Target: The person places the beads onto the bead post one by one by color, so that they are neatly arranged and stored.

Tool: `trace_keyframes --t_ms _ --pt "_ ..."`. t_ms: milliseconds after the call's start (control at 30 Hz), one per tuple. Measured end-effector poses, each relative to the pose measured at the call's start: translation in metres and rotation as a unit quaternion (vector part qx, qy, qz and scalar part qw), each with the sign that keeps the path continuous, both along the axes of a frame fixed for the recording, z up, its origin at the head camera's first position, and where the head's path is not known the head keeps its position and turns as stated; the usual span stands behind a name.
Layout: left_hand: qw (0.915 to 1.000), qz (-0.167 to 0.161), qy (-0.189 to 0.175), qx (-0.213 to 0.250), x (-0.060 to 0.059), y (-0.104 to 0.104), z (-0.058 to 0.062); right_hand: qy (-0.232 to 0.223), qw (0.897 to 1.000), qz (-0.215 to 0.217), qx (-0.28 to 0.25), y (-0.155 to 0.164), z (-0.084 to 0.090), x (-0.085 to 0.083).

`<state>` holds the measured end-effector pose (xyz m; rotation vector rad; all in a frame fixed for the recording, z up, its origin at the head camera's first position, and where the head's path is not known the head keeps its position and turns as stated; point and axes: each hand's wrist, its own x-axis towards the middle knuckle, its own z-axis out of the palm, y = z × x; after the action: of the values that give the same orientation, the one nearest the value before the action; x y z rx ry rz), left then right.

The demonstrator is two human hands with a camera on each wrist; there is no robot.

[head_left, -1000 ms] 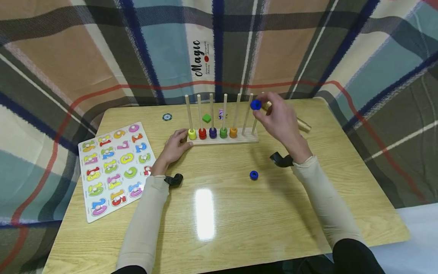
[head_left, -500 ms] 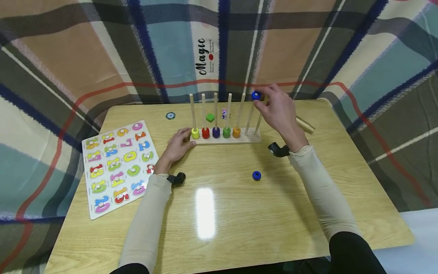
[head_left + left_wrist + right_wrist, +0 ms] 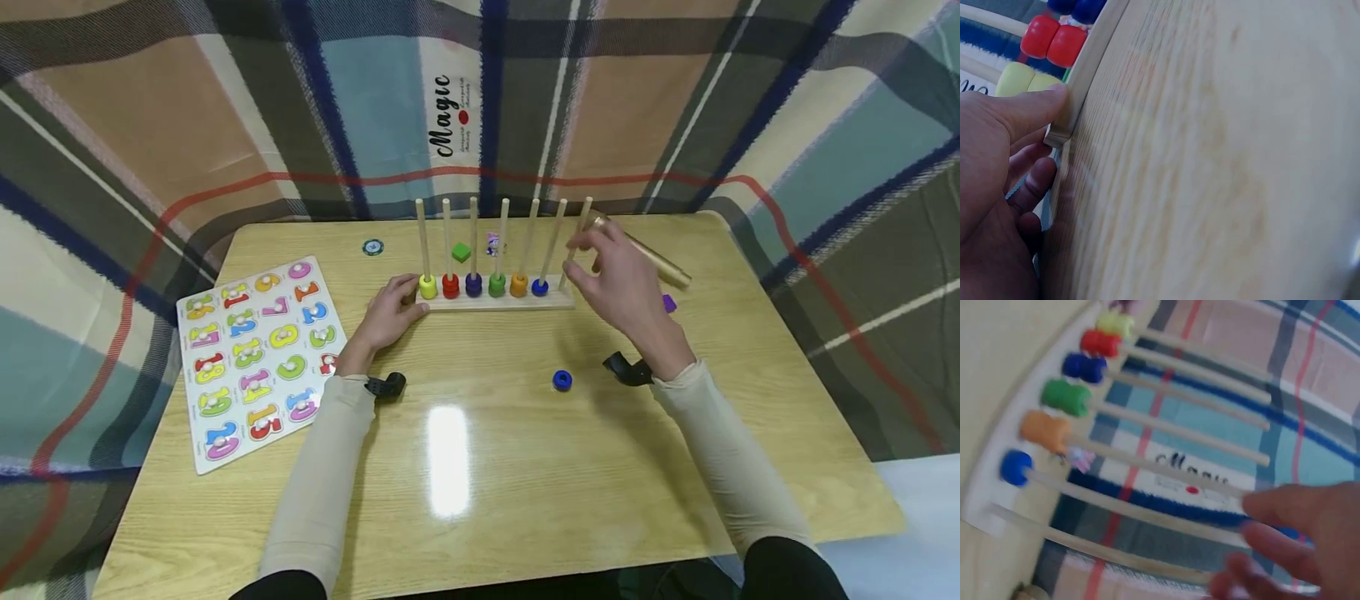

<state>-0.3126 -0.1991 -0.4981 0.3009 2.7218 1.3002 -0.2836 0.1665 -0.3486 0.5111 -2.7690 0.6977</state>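
A wooden peg stacker (image 3: 495, 305) with several upright pegs stands toward the back of the table. My left hand (image 3: 386, 317) grips its left end, thumb on the base beside the yellow beads (image 3: 1022, 81). Stacked beads in yellow, red, dark blue, green and orange (image 3: 1045, 430) sit on the pegs from left to right. A single blue bead (image 3: 1016, 467) lies at the foot of the second peg from the right; the rightmost peg (image 3: 1097, 547) is bare. My right hand (image 3: 618, 275) hovers beside that peg with parted fingers, holding nothing. Another blue bead (image 3: 562, 381) lies on the table in front.
A white number puzzle board (image 3: 262, 358) lies at the left. Behind the stacker are a green block (image 3: 461, 252), a round chip (image 3: 372, 247) and a small figure (image 3: 492, 243). A gold tube (image 3: 663, 265) and a purple piece (image 3: 669, 303) lie by the right hand.
The blue bead, pinched in my right hand above the second peg from the right, has gone down to that peg's foot. The right hand has let go and shifted right; the left hand keeps its place.
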Motion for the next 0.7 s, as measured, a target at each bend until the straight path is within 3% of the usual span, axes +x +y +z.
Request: trace_keyframes --t_ms 67,100,200,267,333,400,500,600,700 --pt "1.0000 0.000 0.002 0.000 -0.001 0.000 0.002 -0.079 0.995 0.024 0.056 0.003 -0.008 0.008" --pt "1.0000 0.001 0.002 -0.001 -0.002 0.000 0.002 -0.123 0.988 0.039 0.088 0.005 -0.013 0.013" --pt "1.0000 0.001 -0.001 -0.005 -0.003 0.000 0.002 -0.243 0.953 0.080 0.162 0.008 -0.033 0.025" --pt "1.0000 0.002 -0.004 -0.004 -0.003 -0.001 0.002 -0.296 0.932 0.103 0.184 0.009 -0.047 0.033" --pt "1.0000 0.004 -0.004 -0.002 -0.003 -0.001 0.002 -0.316 0.923 0.123 0.184 0.010 -0.060 0.039" --pt "1.0000 0.007 -0.006 0.001 -0.003 -0.001 0.002 -0.314 0.922 0.140 0.177 0.008 -0.067 0.043" --pt "0.9999 0.009 -0.005 -0.001 -0.003 -0.001 0.002 -0.282 0.932 0.154 0.167 0.007 -0.069 0.041" --pt "0.9999 0.008 -0.007 -0.005 -0.003 0.000 0.001 -0.234 0.951 0.141 0.146 0.007 -0.056 0.030" --pt "0.9999 0.007 -0.008 -0.005 -0.003 0.001 0.001 -0.177 0.974 0.103 0.095 0.009 -0.030 0.015"
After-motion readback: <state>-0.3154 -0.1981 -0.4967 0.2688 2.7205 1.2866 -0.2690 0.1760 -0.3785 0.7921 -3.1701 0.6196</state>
